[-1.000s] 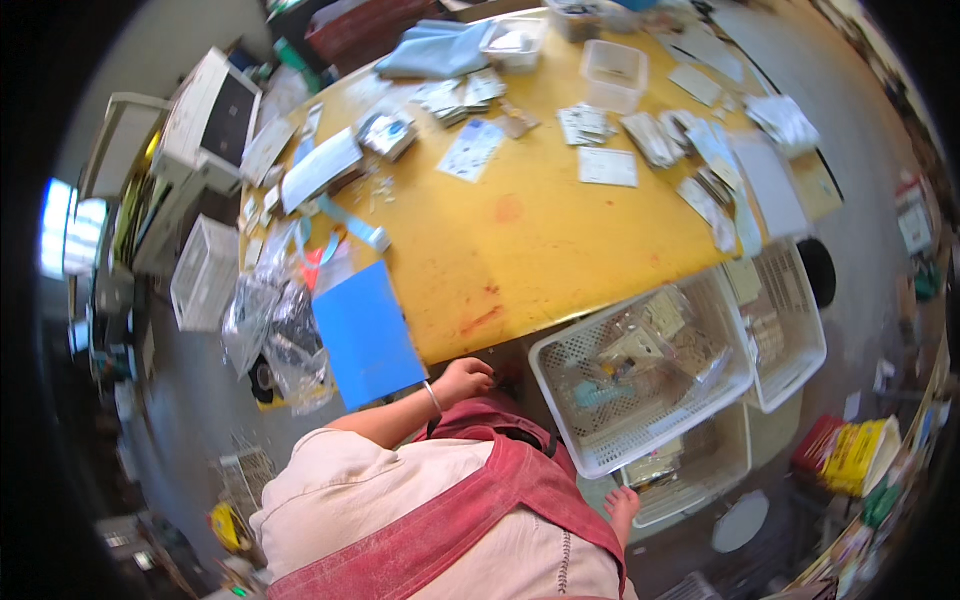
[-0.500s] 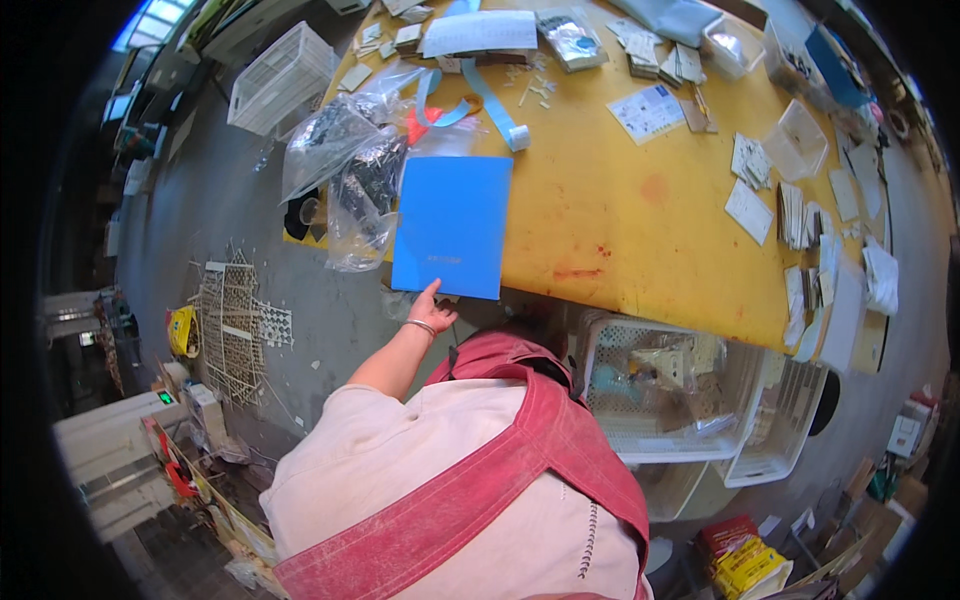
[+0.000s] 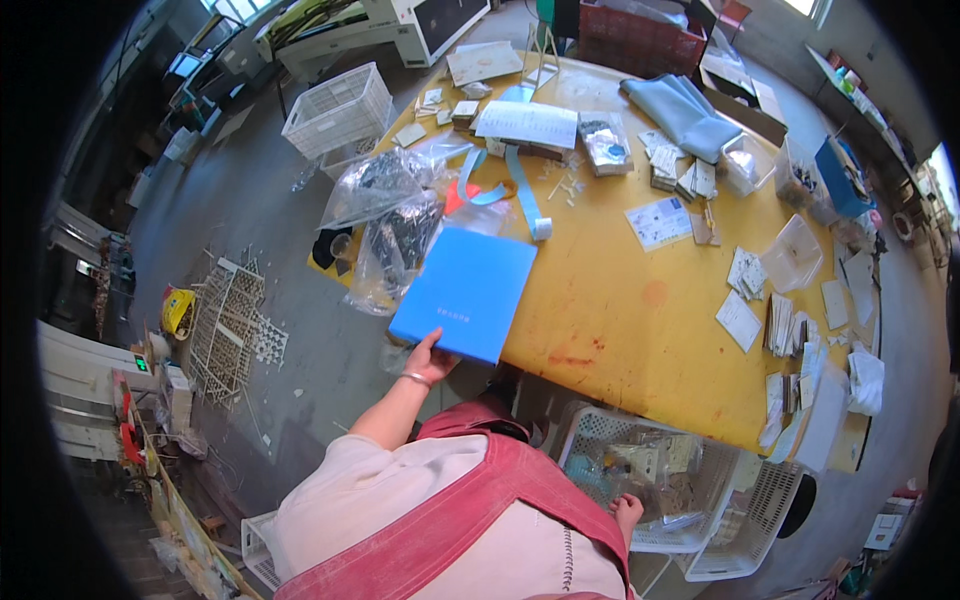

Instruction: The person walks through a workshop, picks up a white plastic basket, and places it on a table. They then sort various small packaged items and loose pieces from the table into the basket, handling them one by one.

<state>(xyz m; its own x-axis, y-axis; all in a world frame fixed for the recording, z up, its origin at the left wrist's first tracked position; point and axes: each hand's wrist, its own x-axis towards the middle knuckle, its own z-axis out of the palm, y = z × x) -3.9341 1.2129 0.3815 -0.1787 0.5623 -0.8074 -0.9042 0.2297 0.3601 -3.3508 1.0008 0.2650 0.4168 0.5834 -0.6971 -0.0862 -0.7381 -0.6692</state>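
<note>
A flat blue folder [image 3: 467, 287] with faint small print lies at the near left corner of the yellow table, sticking out over its front edge. My left hand [image 3: 431, 362] grips the near edge of the folder, thumb on top and fingers underneath, partly hidden. Low on the right, my right hand [image 3: 627, 512] hangs beside the white crate with its fingers loosely curled; nothing shows in it. Clear plastic bags [image 3: 395, 225] with dark contents sit against the folder's far left side. A light blue ribbon roll [image 3: 541, 229] rests just beyond the folder.
Stacks of small flat pieces [image 3: 783, 327] and a clear plastic bin [image 3: 792, 254] line the table's right side. White crates [image 3: 640, 535] holding bagged items stand under the front edge. Another white crate [image 3: 340, 112] is at the far left; lattice scraps [image 3: 228, 330] lie on the floor.
The view has tilted up, showing more of the room beyond the table. In my left hand the folder has turned slightly clockwise. My right hand has come into sight.
</note>
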